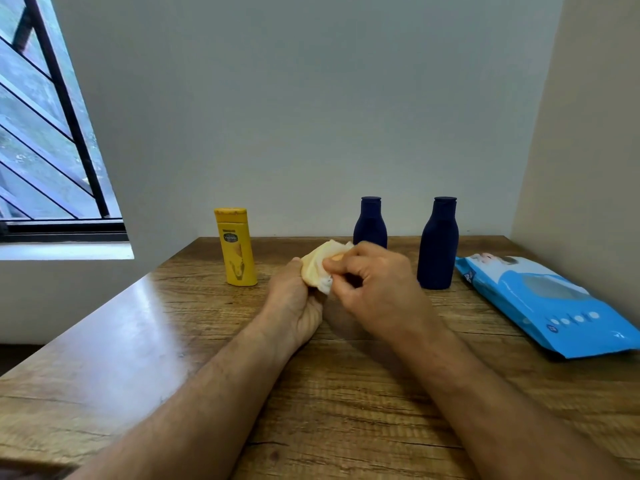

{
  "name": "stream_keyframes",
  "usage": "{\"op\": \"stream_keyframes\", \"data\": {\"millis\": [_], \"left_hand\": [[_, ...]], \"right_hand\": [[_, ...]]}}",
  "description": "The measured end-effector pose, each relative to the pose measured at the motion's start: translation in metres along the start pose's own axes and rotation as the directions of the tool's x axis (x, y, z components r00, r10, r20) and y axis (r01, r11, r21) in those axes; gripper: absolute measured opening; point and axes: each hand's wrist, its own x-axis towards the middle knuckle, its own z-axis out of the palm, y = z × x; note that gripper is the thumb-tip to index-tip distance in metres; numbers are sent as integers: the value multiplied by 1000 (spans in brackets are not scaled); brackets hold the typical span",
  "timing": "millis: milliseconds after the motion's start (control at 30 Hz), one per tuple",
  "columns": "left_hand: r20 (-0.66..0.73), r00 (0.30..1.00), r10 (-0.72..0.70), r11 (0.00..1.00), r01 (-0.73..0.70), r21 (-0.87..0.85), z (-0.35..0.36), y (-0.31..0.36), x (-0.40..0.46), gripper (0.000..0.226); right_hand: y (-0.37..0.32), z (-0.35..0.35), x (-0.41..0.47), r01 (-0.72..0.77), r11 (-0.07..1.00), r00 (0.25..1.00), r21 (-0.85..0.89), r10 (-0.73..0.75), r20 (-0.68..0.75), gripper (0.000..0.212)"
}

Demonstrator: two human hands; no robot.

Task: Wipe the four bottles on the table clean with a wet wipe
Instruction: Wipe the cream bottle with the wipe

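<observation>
My left hand grips a small bottle; my right hand pinches the wipe against it. Light, probably slippery when wet, so I hold its base.

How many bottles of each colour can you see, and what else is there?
Yellow bottles: 2, one standing and one held in the hands, mostly covered by the wet wipe
Dark blue bottles: 2, one and another
Wet wipes: 1
Blue wipe packs: 1
Total: 6 things
</observation>
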Motion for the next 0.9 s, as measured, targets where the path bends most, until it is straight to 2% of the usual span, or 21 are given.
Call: {"op": "stream_keyframes", "data": {"millis": [133, 233, 300, 400, 467, 533, 600, 700, 800, 900], "left_hand": [[44, 998, 33, 999, -32, -19, 0, -2, -1, 37], [27, 998, 56, 998, -57, 18, 2, -3, -4, 34], [-5, 997, 78, 996, -77, 32, 3, -2, -4, 34], [-84, 995, 54, 995, -47, 83, 2, 1, -2, 35], [-120, 993, 22, 993, -7, 121, 1, 4, -1, 35], [-59, 998, -5, 996, 10, 88, 2, 4, -3, 39], [28, 1000, 0, 1000, 0, 26, 2, 1, -3, 41], [98, 995, 18, 999, -14, -38, 1, 0, -4, 37], [113, 994, 6, 1000, -4, -22, 2, 0, -9, 36], [96, 994, 44, 998, -49, 50, 4, -3, -13, 30]], "right_hand": [[4, -2, 2, -54, 999, 992, 3, 54, -118, 27], [6, -3, 3, -80, 997, 985, 14, 81, -152, 26], [4, -2, 2, -61, 998, 994, 17, 63, -87, 25], [-4, 1, -3, 31, 999, 992, -8, -29, 123, 24], [-7, 2, -4, 91, 996, 982, 8, -91, 168, 22], [-6, 0, -3, 92, 996, 991, 7, -93, 101, 21], [-3, -3, -1, 50, 998, 998, 23, -50, -33, 22], [0, -5, 1, 24, 998, 986, 62, -14, -164, 21], [3, -7, 3, -28, 999, 974, 26, 33, -226, 23], [6, -11, 5, -80, 997, 976, -2, 78, -203, 21]]}}
